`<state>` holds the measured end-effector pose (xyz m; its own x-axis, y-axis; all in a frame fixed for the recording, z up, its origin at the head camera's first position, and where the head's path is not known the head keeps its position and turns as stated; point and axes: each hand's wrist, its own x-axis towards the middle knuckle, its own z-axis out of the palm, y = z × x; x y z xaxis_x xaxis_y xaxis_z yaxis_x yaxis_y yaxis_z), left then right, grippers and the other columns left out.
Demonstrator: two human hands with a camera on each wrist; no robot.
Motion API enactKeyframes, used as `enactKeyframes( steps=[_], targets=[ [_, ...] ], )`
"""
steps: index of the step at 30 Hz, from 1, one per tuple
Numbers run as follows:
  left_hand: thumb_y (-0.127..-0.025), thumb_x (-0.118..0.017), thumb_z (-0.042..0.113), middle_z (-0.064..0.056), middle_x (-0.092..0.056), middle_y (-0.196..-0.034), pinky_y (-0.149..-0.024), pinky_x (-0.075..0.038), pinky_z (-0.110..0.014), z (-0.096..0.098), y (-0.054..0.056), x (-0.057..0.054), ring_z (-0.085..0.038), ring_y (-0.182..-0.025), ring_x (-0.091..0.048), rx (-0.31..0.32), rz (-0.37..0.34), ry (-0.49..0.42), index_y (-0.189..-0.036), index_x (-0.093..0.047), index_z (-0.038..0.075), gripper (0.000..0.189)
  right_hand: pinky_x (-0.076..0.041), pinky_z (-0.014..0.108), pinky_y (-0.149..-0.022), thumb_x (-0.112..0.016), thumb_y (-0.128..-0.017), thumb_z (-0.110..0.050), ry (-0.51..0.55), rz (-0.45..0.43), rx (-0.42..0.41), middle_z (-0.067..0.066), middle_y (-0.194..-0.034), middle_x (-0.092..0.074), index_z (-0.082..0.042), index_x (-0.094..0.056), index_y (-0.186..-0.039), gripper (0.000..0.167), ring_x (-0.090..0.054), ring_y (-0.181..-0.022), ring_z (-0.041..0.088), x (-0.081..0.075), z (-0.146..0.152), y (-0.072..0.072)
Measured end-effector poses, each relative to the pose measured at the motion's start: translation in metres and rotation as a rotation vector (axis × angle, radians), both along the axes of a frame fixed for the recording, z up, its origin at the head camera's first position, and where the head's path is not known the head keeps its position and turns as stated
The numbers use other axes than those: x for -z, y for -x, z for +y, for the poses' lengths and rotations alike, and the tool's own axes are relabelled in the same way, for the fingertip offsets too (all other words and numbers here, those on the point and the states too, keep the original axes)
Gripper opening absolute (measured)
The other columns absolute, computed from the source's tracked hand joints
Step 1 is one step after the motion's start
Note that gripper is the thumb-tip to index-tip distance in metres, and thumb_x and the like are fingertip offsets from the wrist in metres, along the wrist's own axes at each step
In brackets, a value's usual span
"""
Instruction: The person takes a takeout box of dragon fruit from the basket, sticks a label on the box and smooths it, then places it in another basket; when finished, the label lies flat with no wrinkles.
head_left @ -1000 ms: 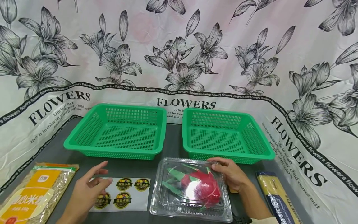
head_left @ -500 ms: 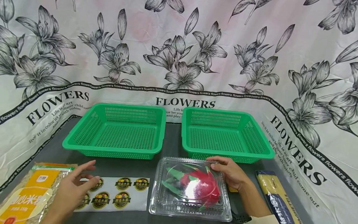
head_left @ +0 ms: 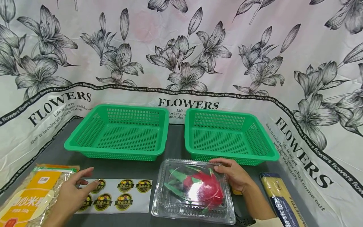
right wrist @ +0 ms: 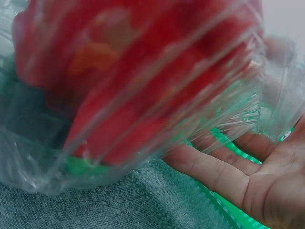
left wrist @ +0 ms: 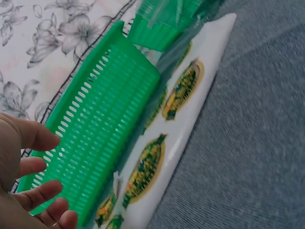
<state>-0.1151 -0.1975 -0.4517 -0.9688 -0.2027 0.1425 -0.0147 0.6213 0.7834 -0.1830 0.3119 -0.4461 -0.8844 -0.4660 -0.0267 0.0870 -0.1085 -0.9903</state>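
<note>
A clear plastic clamshell box (head_left: 170,205) lies at the front centre in the head view, with a red dragon fruit (head_left: 208,189) with green scales inside. My right hand (head_left: 233,175) grips the box at its far right corner, thumb on top. The right wrist view shows its fingers (right wrist: 209,171) along the ribbed plastic wall beside the red fruit (right wrist: 143,71). My left hand (head_left: 72,192) hovers over the left end of a white sheet (head_left: 136,206) of round black-and-gold fruit stickers (head_left: 123,201). Its fingers (left wrist: 43,193) are loosely bent, thumb apart, with nothing between them.
Two green perforated baskets, a left one (head_left: 119,154) and a right one (head_left: 227,157), stand at the back against a flower-print cloth (head_left: 187,47). A bag of rice noodles (head_left: 31,195) lies at the left, a yellow-and-navy packet (head_left: 279,198) at the right.
My left hand has moved left along the sticker sheet, uncovering more stickers, and now overlaps the noodle bag's edge. My right hand and the box have stayed in place.
</note>
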Motion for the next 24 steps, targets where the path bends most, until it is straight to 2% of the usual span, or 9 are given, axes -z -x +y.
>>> enactKeyframes(
  steps=[4,10,16,18,24],
  targets=[
    [-0.090,-0.070,0.017,-0.023,-0.054,-0.125,-0.065,-0.044,-0.025,-0.001,0.003,0.005,-0.025,-0.091,-0.051,0.013,0.014,0.024,-0.133,-0.053,-0.004,0.051,-0.056,0.039,-0.073,-0.056,-0.097,-0.006,-0.001,-0.008,0.013,0.010,-0.112,-0.063,-0.012,-0.068,-0.119,0.026,-0.065,-0.091,0.023,0.001,0.001,0.001],
    [-0.088,-0.073,0.017,-0.023,-0.055,-0.125,-0.065,-0.045,-0.026,-0.004,0.003,0.014,-0.028,-0.090,-0.053,0.016,0.047,0.067,-0.131,-0.055,-0.004,0.051,-0.056,0.040,-0.074,-0.055,-0.097,-0.006,0.013,-0.017,-0.003,0.011,-0.112,-0.063,-0.010,-0.067,-0.121,0.027,-0.066,-0.090,0.024,0.003,0.002,0.001],
    [-0.085,-0.074,0.010,-0.025,-0.058,-0.111,-0.066,-0.047,-0.035,-0.008,0.004,0.023,-0.031,-0.085,-0.056,0.010,0.102,0.133,-0.126,-0.057,-0.007,0.048,-0.055,0.041,-0.074,-0.055,-0.097,-0.005,0.010,-0.005,-0.001,0.012,-0.113,-0.063,-0.008,-0.066,-0.123,0.028,-0.066,-0.092,0.024,0.005,0.002,0.002],
    [-0.084,-0.074,0.010,-0.026,-0.058,-0.107,-0.067,-0.047,-0.038,-0.009,0.005,0.025,-0.033,-0.084,-0.057,0.007,0.100,0.141,-0.125,-0.058,-0.008,0.048,-0.055,0.041,-0.075,-0.055,-0.098,-0.005,0.005,-0.001,0.003,0.011,-0.114,-0.063,-0.008,-0.066,-0.123,0.028,-0.065,-0.093,0.024,0.004,0.002,0.002],
    [-0.081,-0.074,0.008,-0.028,-0.060,-0.107,-0.072,-0.047,-0.045,-0.008,0.007,0.029,-0.037,-0.088,-0.058,-0.023,0.026,0.133,-0.125,-0.056,-0.010,0.051,-0.055,0.040,-0.076,-0.055,-0.097,-0.006,-0.012,0.004,0.010,0.010,-0.116,-0.062,-0.010,-0.067,-0.122,0.027,-0.063,-0.096,0.023,0.003,0.000,0.002]
  ],
)
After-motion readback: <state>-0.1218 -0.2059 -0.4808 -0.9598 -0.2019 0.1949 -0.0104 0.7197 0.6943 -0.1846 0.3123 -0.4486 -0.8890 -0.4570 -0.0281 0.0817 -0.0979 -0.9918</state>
